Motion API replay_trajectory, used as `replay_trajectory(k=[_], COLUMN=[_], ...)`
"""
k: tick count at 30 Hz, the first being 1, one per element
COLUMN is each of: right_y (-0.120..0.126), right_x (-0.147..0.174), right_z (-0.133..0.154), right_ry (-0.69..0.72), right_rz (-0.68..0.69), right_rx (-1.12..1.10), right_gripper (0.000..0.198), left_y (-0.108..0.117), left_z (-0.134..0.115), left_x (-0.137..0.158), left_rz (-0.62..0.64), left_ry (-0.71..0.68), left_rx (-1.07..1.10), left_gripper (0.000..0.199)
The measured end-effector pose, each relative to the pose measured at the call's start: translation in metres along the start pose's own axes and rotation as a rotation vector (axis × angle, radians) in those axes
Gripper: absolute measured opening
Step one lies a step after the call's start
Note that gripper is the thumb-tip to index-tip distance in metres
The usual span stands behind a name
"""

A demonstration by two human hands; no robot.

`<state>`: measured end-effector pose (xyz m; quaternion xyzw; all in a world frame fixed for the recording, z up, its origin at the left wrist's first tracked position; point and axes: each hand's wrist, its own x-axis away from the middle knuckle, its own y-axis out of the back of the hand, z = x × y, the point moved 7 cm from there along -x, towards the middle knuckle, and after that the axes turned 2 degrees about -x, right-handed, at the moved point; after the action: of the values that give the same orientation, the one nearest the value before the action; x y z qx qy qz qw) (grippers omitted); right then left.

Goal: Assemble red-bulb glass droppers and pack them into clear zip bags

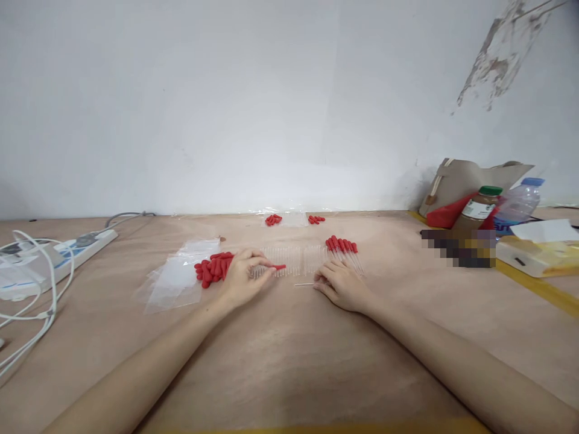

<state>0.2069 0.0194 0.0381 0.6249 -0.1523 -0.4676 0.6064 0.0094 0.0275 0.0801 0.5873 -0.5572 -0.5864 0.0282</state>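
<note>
Between the thumb and fingers of my left hand (246, 278) is a red rubber dropper bulb (280, 267), pointing right. My right hand (341, 283) pinches a thin clear dropper tube (303, 284), whose end points left toward the bulb; the two are apart. Behind my hands lies a row of clear dropper tubes (292, 259). A pile of loose red bulbs (210, 271) sits beside my left hand, partly hidden by it. Just beyond my right hand lie several droppers with red bulbs fitted (341, 245).
Clear plastic bags (176, 280) lie left of the bulb pile. Bagged red bulbs (274, 220) are near the wall. A power strip (58, 259) with white cables stands far left. At right are bottles (474, 214), a beige bag (470, 175) and a yellow-white packet (538, 256).
</note>
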Motion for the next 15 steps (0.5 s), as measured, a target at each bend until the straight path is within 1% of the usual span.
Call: replay_trajectory(k=[3, 6, 8, 12, 13, 15], right_y=[0.001, 0.001, 0.000, -0.003, -0.004, -0.006], right_x=[0.000, 0.000, 0.000, -0.001, -0.002, -0.003], right_z=[-0.003, -0.003, -0.002, -0.001, -0.001, 0.000], right_ry=[-0.035, -0.048, -0.048, -0.053, -0.056, -0.069], right_rz=[-0.014, -0.035, -0.039, -0.048, -0.046, -0.039], right_rx=[-0.074, -0.107, -0.117, -0.144, -0.150, -0.154], right_gripper=[0.018, 0.018, 0.017, 0.019, 0.019, 0.018], left_y=[-0.017, -0.026, -0.027, -0.029, -0.031, -0.035], left_z=[-0.023, -0.032, -0.033, -0.038, -0.040, -0.043], left_x=[0.013, 0.023, 0.026, 0.026, 0.026, 0.025], left_rz=[0.140, 0.251, 0.255, 0.248, 0.258, 0.276], left_ry=[-0.077, -0.104, -0.099, -0.100, -0.109, -0.129], left_rx=[0.081, 0.064, 0.031, -0.021, -0.026, -0.029], left_gripper=[0.009, 0.008, 0.008, 0.024, 0.024, 0.017])
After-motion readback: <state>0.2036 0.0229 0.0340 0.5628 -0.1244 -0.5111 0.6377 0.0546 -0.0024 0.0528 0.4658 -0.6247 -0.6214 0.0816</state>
